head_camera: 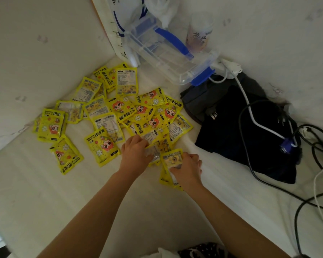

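Two hands work the near edge of the pile on the white sheet (pixel 45 202): the left hand (pixel 133 154) curls its fingers round a crinkled yellow foil packet (pixel 154 152), while the right hand (pixel 187 169) pinches a second yellow printed sachet (pixel 172 158) just beside it. Beyond them, the scattered heap of yellow cartoon-printed packets (pixel 119 108) fans out leftward, and a folded dark cloth (pixel 231 138) lies to the right under black and white cables (pixel 250 116). Farthest back sits a tilted clear plastic storage box with blue handle (pixel 166 56), a printed glass tumbler (pixel 199 36) beside it.

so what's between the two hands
Only yellow packets: the left hand grips one, the right hand pinches another, and they fill the gap. This shows in the head view.
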A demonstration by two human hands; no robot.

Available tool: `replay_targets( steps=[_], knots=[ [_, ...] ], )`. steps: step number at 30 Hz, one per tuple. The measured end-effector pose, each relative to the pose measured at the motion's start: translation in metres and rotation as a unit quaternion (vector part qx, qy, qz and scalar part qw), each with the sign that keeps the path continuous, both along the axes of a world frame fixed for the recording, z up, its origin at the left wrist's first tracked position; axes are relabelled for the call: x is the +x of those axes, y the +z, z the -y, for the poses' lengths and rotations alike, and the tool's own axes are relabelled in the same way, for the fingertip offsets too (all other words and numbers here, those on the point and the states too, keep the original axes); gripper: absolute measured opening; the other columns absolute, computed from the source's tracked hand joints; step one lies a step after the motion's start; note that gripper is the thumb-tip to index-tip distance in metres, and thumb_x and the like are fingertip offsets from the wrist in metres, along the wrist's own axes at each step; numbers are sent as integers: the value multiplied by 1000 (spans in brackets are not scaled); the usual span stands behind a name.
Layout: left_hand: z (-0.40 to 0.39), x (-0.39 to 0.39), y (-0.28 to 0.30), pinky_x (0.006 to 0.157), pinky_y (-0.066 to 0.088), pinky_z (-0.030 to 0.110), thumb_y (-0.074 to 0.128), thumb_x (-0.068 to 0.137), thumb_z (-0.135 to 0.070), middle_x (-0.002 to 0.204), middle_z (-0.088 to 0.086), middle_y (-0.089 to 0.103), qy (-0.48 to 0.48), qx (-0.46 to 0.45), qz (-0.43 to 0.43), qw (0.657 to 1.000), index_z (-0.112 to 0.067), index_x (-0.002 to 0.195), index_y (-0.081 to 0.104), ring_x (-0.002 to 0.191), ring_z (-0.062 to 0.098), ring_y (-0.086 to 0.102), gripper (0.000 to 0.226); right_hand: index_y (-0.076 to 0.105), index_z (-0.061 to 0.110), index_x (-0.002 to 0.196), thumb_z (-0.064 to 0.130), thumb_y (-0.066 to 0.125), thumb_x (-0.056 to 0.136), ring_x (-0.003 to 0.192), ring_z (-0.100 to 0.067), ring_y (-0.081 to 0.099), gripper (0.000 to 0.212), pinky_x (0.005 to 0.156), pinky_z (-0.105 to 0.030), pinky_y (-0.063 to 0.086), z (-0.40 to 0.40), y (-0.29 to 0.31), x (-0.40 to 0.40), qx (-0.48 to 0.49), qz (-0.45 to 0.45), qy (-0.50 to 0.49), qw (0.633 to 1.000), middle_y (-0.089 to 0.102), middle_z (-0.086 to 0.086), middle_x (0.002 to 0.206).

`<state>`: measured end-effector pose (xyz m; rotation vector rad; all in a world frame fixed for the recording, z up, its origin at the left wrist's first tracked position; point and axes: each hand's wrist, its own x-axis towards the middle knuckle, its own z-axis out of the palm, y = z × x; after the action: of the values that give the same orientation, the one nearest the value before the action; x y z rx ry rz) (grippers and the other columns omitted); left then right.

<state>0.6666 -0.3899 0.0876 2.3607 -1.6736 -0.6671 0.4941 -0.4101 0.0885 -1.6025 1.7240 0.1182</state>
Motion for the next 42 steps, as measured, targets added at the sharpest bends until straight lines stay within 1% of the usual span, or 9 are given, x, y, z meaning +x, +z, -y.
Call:
replay_targets(
  steps=[6,11,14,16,19,23,26,32,42],
  knots=[
    [-4,-1,2,82,43,39,76,73,-14,103,10,45,65,-24,-70,995,-2,101,65,97,32,49,32,50,9,115,29,72,81,104,-31,55,45,81,-31,46,1,-1,-10,14,57,-25,998,40,-13,122],
    [-20,-4,8,76,45,24,80,72,-12,111,4,37,159,-55,-126,978,0,94,64,94,15,43,30,52,9,105,29,74,79,96,-23,57,40,68,-26,41,-1,-1,-22,25,104,-26,994,59,-9,108],
    [-36,-2,8,75,51,34,78,73,-22,103,4,59,229,-7,-173,958,-9,96,66,90,22,57,30,48,12,97,26,73,81,85,-15,53,33,53,-16,35,-5,3,-30,18,129,-35,991,59,-1,99],
    [-49,-2,11,70,55,42,77,74,-23,89,7,68,282,-6,-230,931,-16,92,66,81,28,64,22,49,11,99,24,72,82,84,-14,53,32,54,-12,34,-9,5,-35,12,145,-47,988,58,0,98],
    [-68,-5,18,59,52,35,78,74,-18,81,5,68,339,-33,-288,895,-19,82,64,72,25,64,16,54,8,107,20,73,82,85,-15,57,34,56,-8,36,-15,12,-41,18,179,-73,981,60,2,97],
    [-91,-9,30,75,59,44,77,76,-14,87,6,73,394,-56,-373,838,-20,90,67,80,27,71,18,54,9,110,16,73,82,87,-13,58,34,60,-8,39,-27,24,-47,8,216,-104,971,60,2,98],
    [-109,-11,35,79,58,51,77,77,-13,91,9,74,400,-68,-402,821,-16,96,69,83,29,72,21,53,11,111,18,72,82,91,-15,58,35,69,-20,45,-41,30,-50,0,221,-132,966,60,1,103],
    [-146,-3,37,77,59,50,78,76,-14,88,8,75,365,-53,-423,828,-16,92,70,83,30,72,18,54,10,115,21,74,81,95,-22,61,41,80,-32,51,-86,35,-43,-32,203,-189,960,63,-4,107],
    [-233,29,30,62,57,31,75,80,-17,86,5,72,225,10,-400,888,-19,91,67,78,22,70,14,53,10,110,24,75,79,97,-25,64,41,84,-46,55,-225,30,-10,-67,178,-356,915,66,-6,106]
  ],
)
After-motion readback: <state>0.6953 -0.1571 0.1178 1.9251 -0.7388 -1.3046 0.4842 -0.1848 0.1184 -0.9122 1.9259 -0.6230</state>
